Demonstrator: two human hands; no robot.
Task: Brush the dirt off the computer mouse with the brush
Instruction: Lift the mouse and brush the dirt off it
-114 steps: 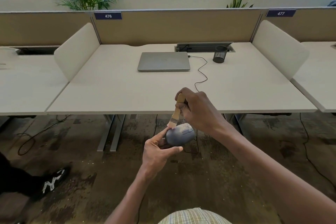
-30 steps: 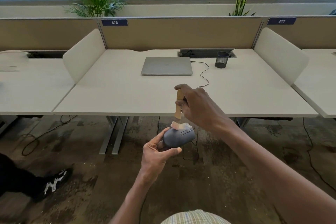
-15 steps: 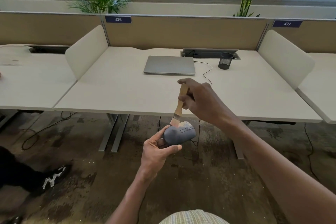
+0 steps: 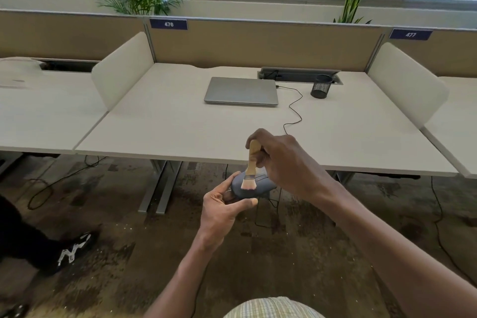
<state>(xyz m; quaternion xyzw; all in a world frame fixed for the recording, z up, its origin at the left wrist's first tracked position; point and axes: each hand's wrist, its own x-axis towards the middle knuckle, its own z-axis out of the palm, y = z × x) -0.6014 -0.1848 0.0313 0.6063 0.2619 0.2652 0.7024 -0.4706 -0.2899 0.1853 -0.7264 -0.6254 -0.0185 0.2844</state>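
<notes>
Bristles have slid down onto the grey computer mouse [image 4: 254,186], held in front of the desk [image 4: 180,124] edge by the left hand [image 4: 222,210]; the right hand [image 4: 284,162] grips the wooden brush [image 4: 251,166] upright.

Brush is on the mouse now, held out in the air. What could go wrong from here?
1. The left hand holds the mouse over the floor, short of the desk; its grip looks like thumb and fingers only, so a hard stroke could knock it loose.
2. Dirt swept by the brush will likely fall onto the carpet.
</notes>
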